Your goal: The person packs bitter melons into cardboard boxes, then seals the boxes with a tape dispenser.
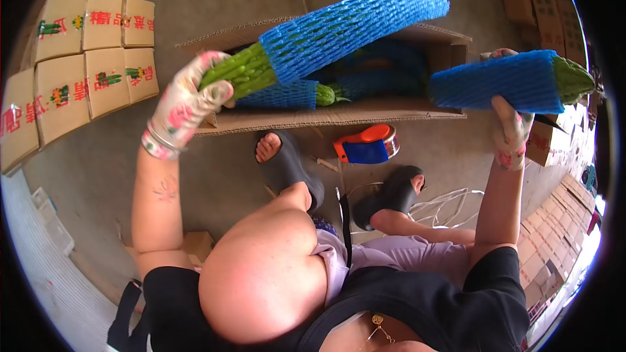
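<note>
In my left hand (186, 107), gloved in white with a floral print, is the bare end of a long green gourd (355, 29) sleeved in blue foam net. This gourd slants up and right above an open cardboard box (365, 117). My right hand (512, 117), also gloved, grips a second gourd (499, 81) in blue net over the box's right end, its green tip pointing right. Inside the box lie more netted gourds (280, 94); shadow and the held gourds hide part of them.
An orange and blue tape dispenser (366, 145) lies on the floor between my feet and the box. Printed cartons (62, 81) are stacked at left, with more cartons (554, 234) at right. White strapping (450, 205) lies loose near my right foot.
</note>
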Motion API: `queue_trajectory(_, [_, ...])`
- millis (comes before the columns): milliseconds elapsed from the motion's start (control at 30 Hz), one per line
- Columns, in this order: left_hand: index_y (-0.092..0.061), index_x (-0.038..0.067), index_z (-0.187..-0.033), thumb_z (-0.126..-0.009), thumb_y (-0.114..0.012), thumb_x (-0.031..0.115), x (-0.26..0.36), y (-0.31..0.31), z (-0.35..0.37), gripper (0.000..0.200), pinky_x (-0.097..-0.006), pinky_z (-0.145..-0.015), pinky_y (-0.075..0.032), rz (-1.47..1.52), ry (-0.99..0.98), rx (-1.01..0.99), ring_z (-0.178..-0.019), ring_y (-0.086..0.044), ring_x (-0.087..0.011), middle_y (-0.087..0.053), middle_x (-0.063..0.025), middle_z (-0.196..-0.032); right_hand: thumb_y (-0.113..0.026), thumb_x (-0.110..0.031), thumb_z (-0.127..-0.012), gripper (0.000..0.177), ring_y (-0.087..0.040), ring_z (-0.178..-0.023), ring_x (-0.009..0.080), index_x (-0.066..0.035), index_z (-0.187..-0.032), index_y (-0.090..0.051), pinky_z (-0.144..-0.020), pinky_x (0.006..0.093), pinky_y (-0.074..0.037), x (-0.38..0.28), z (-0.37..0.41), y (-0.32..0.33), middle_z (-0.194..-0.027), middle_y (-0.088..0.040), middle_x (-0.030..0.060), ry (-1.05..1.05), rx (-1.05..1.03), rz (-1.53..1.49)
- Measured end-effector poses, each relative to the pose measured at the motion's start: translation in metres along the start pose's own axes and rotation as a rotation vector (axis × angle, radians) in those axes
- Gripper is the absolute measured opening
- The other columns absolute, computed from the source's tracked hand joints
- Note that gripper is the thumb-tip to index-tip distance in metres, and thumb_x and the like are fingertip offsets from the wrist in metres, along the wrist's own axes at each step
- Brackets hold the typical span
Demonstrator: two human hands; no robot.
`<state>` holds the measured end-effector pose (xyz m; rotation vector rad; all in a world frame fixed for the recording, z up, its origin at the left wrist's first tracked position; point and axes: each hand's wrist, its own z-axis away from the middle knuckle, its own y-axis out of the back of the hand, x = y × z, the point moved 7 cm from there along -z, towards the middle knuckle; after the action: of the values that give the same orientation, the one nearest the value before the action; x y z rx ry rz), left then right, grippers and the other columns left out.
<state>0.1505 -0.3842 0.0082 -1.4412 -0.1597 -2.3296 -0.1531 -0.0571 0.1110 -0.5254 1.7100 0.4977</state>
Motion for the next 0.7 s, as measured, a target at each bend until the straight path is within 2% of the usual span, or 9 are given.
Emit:
queue_trajectory(100, [-0.052, 0.007, -0.131, -0.084, -0.079, 0.037, -0.014, -0.018, 0.019, 0.062, -0.0316, -0.080, -0.054, 0.248, 0.024, 0.096, -0.100, -0.065, -0.0196, -0.065, -0.0093, -0.119, -0.074, -0.002, -0.074, 0.057, -0.063, -0.104, 0.0207, 0.000, -0.127, -0.055, -0.093, 0.0391, -0.052, -0.011, 0.000, -0.028, -0.116, -0.064, 0.0097, -0.039, -0.246, -0.056])
queue_trajectory(133, [-0.051, 0.007, -0.132, -0.085, -0.078, 0.036, -0.014, -0.028, 0.022, 0.062, -0.0322, -0.080, -0.054, 0.336, -0.030, 0.120, -0.100, -0.065, -0.0208, -0.065, -0.0110, -0.119, -0.075, -0.006, -0.073, 0.054, -0.064, -0.104, 0.0208, -0.001, -0.123, -0.056, -0.091, 0.0379, -0.053, 0.002, 0.007, -0.039, -0.116, -0.064, 0.0106, -0.215, -0.255, -0.030])
queue_trajectory(200, [-0.049, 0.009, -0.135, -0.086, -0.077, 0.036, -0.019, -0.036, 0.025, 0.062, -0.0320, -0.078, -0.055, 0.428, -0.118, 0.131, -0.099, -0.066, -0.0234, -0.063, -0.0155, -0.120, -0.078, -0.014, -0.071, 0.052, -0.064, -0.103, 0.0235, -0.003, -0.118, -0.059, -0.088, 0.0365, -0.053, 0.026, 0.010, -0.076, -0.114, -0.064, 0.0125, -0.342, -0.456, 0.270])
queue_trajectory(300, [-0.047, 0.009, -0.135, -0.085, -0.077, 0.035, -0.019, -0.043, 0.022, 0.064, -0.0336, -0.080, -0.053, 0.478, -0.233, 0.141, -0.098, -0.065, -0.0223, -0.063, -0.0143, -0.117, -0.078, -0.023, -0.068, 0.053, -0.062, -0.104, 0.0323, -0.006, -0.115, -0.061, -0.088, 0.0391, -0.053, 0.065, 0.011, -0.140, -0.107, -0.062, 0.0151, 0.079, -0.828, 0.934])
queue_trajectory(433, [-0.044, 0.009, -0.136, -0.086, -0.078, 0.031, -0.012, -0.048, 0.019, 0.064, -0.0332, -0.082, -0.052, 0.502, -0.320, 0.224, -0.097, -0.064, -0.0206, -0.062, -0.0118, -0.116, -0.076, -0.023, -0.073, 0.068, -0.056, -0.118, 0.0340, -0.011, -0.136, -0.052, -0.101, 0.0409, -0.046, 0.137, 0.051, -0.155, -0.127, -0.056, 0.0151, -0.200, -1.255, 1.119])
queue_trajectory(533, [-0.046, 0.004, -0.130, -0.088, -0.077, 0.018, 0.001, -0.060, 0.017, 0.054, -0.0258, -0.086, -0.048, 0.288, -0.466, 0.332, -0.096, -0.056, -0.0096, -0.056, -0.0020, -0.112, -0.075, -0.026, -0.077, 0.071, -0.056, -0.120, 0.0310, -0.009, -0.141, -0.048, -0.102, 0.0373, -0.046, 0.118, 0.043, -0.166, -0.131, -0.055, 0.0139, -0.247, -1.061, 0.703])
queue_trajectory(567, [-0.046, 0.004, -0.129, -0.088, -0.077, 0.017, 0.010, -0.068, 0.015, 0.054, -0.0254, -0.085, -0.049, 0.107, -0.552, 0.326, -0.096, -0.056, -0.0084, -0.056, -0.0023, -0.111, -0.074, -0.025, -0.080, 0.066, -0.058, -0.116, 0.0279, -0.007, -0.138, -0.049, -0.099, 0.0357, -0.047, 0.096, 0.030, -0.171, -0.126, -0.058, 0.0131, -0.344, -0.824, 0.220])
queue_trajectory(600, [-0.043, 0.002, -0.135, -0.088, -0.076, 0.018, 0.009, -0.080, 0.010, 0.060, -0.0290, -0.092, -0.048, -0.032, -0.506, 0.253, -0.107, -0.057, -0.0136, -0.055, -0.0064, -0.122, -0.073, -0.024, -0.082, 0.060, -0.061, -0.112, 0.0249, -0.004, -0.134, -0.050, -0.096, 0.0341, -0.049, 0.073, 0.015, -0.173, -0.122, -0.061, 0.0123, -0.419, -0.553, -0.246])
queue_trajectory(700, [-0.039, -0.001, -0.144, -0.093, -0.063, 0.048, 0.033, -0.115, -0.012, 0.074, -0.0415, -0.112, -0.033, -0.620, -0.807, -0.021, -0.130, -0.047, -0.0327, -0.051, -0.0198, -0.136, -0.069, -0.016, -0.087, 0.042, -0.067, -0.093, 0.0237, -0.001, -0.123, -0.055, -0.082, 0.0357, -0.055, -0.005, -0.019, -0.176, -0.103, -0.068, 0.0135, -0.298, -0.106, -0.564])
